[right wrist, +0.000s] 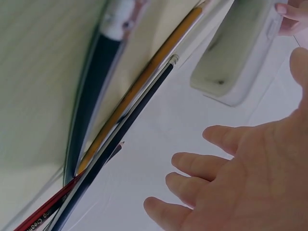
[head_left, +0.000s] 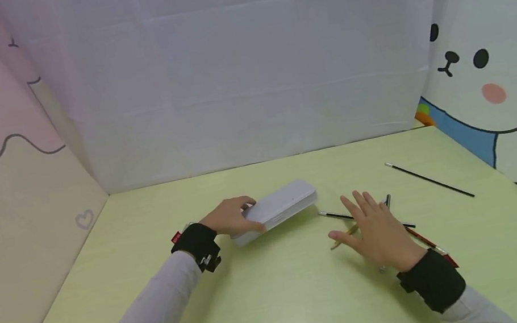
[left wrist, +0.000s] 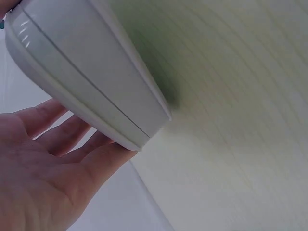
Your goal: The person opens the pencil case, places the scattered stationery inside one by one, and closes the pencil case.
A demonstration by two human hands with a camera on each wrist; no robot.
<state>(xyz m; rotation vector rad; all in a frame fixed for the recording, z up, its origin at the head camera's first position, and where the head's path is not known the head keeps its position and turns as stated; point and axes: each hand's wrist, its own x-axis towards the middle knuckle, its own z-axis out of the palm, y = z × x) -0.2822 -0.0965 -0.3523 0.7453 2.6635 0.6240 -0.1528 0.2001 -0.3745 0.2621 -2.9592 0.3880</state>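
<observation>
Grip of left hand (head_left: 231,217) is clamped on white pencil case (head_left: 283,205). Pencils (head_left: 337,215) are overhung by right hand (head_left: 380,229), fingers apart.

Two bare hands (head_left: 232,216) (head_left: 382,232), two black fabric wristbands (head_left: 195,245) (head_left: 435,280) and two pale grey sleeves (head_left: 156,318) (head_left: 474,311). One long white plastic box (head_left: 279,207) with rounded corners. Three slim black pencils (head_left: 428,179) (head_left: 335,215) (head_left: 388,201), one slim yellow pencil (right wrist: 144,79) and one slim red pencil (head_left: 422,238) can be made out, five in all, though a hand partly hides them. One pale yellow-green tabletop (head_left: 273,303).
</observation>
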